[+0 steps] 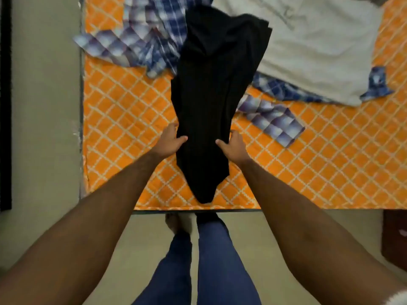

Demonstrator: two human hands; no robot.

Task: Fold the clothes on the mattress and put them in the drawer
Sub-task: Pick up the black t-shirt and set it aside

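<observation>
A long black garment (211,91) lies lengthwise down the middle of the orange mattress (123,119), its narrow end near the front edge. My left hand (169,140) grips its left edge, thumb on top of the cloth. My right hand (233,146) grips the right edge the same way. A blue checked shirt (145,42) lies crumpled behind and left of it, with a sleeve (273,122) showing to the right. A white garment (312,49) is spread at the back right.
The mattress sits on a pale floor (44,106), its front edge just ahead of my feet (176,223). A dark brown piece of furniture (395,236) stands at the right edge. A dark strip (5,102) runs along the far left.
</observation>
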